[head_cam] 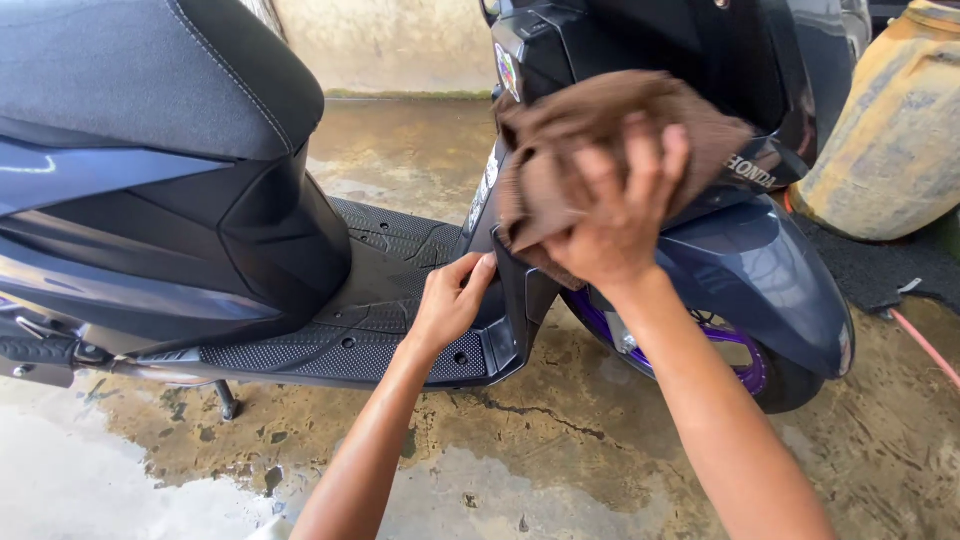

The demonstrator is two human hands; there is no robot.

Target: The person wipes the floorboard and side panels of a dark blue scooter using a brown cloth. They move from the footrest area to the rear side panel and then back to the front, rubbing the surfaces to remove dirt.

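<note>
Cloth (590,150): brown, soft, probably light and limp — pressed on scooter (760,270) front panel, best gripped by bunching.
Right hand (615,225): fingers spread, clamped on cloth, arm reaching up from lower right.
Left hand (450,300): fingers loosely together, holding nothing — resting on panel edge by footboard (380,270).
Floor (560,450): wet concrete.

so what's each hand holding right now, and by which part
The right hand grips a brown cloth by its bunched lower part, pressed against the scooter. The left hand holds nothing; it rests on the leg-shield edge.
</note>
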